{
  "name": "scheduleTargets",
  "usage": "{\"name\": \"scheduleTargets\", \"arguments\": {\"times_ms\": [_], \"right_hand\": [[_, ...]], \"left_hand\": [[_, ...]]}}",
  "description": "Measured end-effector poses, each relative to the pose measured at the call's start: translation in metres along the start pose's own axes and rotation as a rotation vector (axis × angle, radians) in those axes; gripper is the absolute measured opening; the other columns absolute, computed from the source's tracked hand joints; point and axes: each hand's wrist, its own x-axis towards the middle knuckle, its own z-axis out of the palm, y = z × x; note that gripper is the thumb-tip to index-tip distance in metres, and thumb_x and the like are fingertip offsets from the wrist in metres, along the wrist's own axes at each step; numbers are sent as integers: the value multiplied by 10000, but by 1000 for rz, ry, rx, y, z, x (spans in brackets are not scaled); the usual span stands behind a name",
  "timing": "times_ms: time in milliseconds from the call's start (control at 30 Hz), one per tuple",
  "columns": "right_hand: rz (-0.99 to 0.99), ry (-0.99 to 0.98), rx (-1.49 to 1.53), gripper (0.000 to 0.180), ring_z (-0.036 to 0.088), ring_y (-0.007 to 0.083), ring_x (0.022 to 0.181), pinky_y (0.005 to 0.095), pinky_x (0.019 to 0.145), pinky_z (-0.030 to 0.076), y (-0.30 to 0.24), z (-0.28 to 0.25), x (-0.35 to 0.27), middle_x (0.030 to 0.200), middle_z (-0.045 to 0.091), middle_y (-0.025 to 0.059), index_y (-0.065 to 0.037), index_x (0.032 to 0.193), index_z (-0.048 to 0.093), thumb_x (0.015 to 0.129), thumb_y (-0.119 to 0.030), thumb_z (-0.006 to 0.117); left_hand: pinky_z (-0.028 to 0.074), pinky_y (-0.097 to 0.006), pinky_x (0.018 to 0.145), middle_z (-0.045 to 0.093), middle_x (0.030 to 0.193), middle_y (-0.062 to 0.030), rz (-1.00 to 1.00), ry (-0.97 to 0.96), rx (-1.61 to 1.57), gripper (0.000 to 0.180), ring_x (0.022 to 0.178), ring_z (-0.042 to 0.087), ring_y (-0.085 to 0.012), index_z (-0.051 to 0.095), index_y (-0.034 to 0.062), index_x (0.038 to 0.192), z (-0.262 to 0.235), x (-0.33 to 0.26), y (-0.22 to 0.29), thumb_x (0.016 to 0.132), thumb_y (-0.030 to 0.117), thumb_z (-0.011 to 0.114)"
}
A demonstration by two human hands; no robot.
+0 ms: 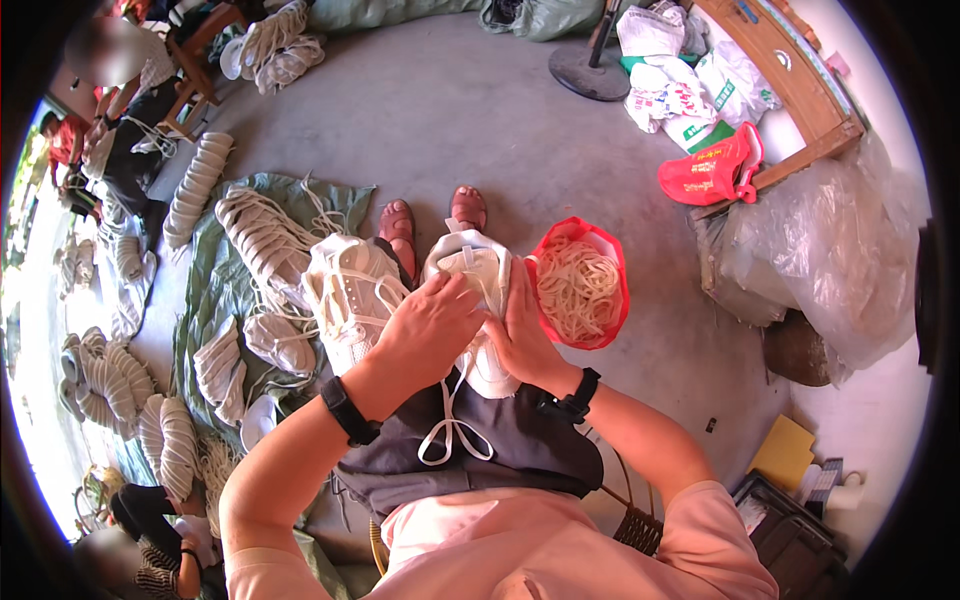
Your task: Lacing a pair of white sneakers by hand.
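Note:
A white lace-up shoe [484, 363] rests on my lap, its opening facing away from me. My left hand [432, 322] bends over the top of it, fingertips pinched together at the lacing area; whatever they pinch is hidden. Along the shoe's right side, my right hand [524, 338] grips it, with the thumb reaching in toward the left fingers. Just left of my left hand sits another white shoe [345, 290] with loose laces across it. To the right of my right hand stands a red bag [625, 310] full of white shoelaces [578, 288].
Rows of stacked white shoes [262, 240] lie on a green sheet [205, 285] to the left. People [135, 150] sit at the far left, and another person [165, 545] at lower left. Plastic bags [815, 260] and a wooden table [780, 70] line the right.

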Motion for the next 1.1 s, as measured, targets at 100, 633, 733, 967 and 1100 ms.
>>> {"name": "scheduleTargets", "arguments": {"times_ms": [100, 633, 733, 967, 1100], "right_hand": [[-15, 16, -18, 870, 77, 525, 1490, 530, 1225, 138, 0, -2, -5, 1585, 35, 385, 131, 1525, -62, 996, -219, 533], [-50, 44, -18, 1008, 98, 527, 1487, 524, 1225, 157, 0, -4, -24, 1596, 36, 365, 81, 1548, -67, 914, -215, 660], [-52, 45, -23, 1017, 97, 526, 1489, 522, 1226, 157, -3, -5, -23, 1596, 30, 368, 89, 1544, -75, 911, -210, 663], [-24, 38, 46, 974, 48, 479, 1513, 501, 1236, 125, -7, -7, -23, 1614, 25, 336, 90, 1546, -65, 924, -206, 623], [-20, 59, 38, 981, 118, 493, 1501, 498, 1229, 174, -6, -7, -19, 1602, 67, 355, 103, 1542, -33, 916, -229, 644]], "left_hand": [[407, -372, 1035, 604, 1067, -35, 5, 18, -10, 438, 1142, 531, -221, 659, 109, 1103, 3, 0, 5, 715, 246, 808], [410, -365, 1033, 606, 994, -58, 5, -16, 53, 381, 1072, 574, -231, 667, 69, 961, 0, 0, 23, 683, 268, 834], [413, -364, 1029, 604, 979, -58, 7, 5, 42, 373, 1063, 578, -230, 663, 68, 944, 0, -2, 24, 685, 275, 835], [437, -375, 993, 616, 939, -72, -2, -3, -84, 379, 1023, 595, -251, 656, 48, 922, -11, -2, 25, 685, 281, 839], [438, -380, 988, 621, 921, -75, -36, 2, -124, 368, 1013, 598, -255, 658, 44, 902, -9, 1, 24, 686, 279, 840]]}}
